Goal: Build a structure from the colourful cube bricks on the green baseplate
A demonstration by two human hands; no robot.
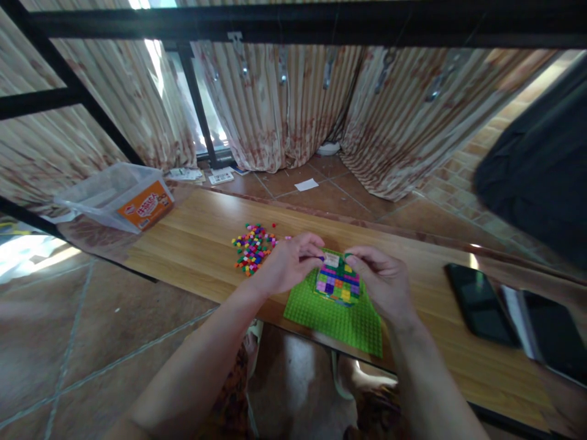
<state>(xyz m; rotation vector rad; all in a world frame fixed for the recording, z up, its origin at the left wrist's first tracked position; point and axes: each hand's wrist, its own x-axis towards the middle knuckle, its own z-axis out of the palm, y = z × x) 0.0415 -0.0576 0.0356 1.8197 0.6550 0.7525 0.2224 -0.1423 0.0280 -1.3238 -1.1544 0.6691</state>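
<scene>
Handling: small bricks, best held level, pinch light, pressure straight and even. My left hand (291, 264): fingers together on one purple brick (321, 258). My right hand (389, 284): fingers pinched, apparently on one green brick (348, 255). Between and just below both: multicoloured block (338, 284), on green baseplate (332, 324). Beside my left fingers: loose bricks (254, 249)

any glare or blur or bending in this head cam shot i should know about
Head view: blown-out sunlight on the floor at far left and a bright gap between the curtains; a light streak near the dark phone; the black bar across the top bows slightly, like wide-lens distortion; the small bricks look soft, so their studs are hard to make out
</scene>
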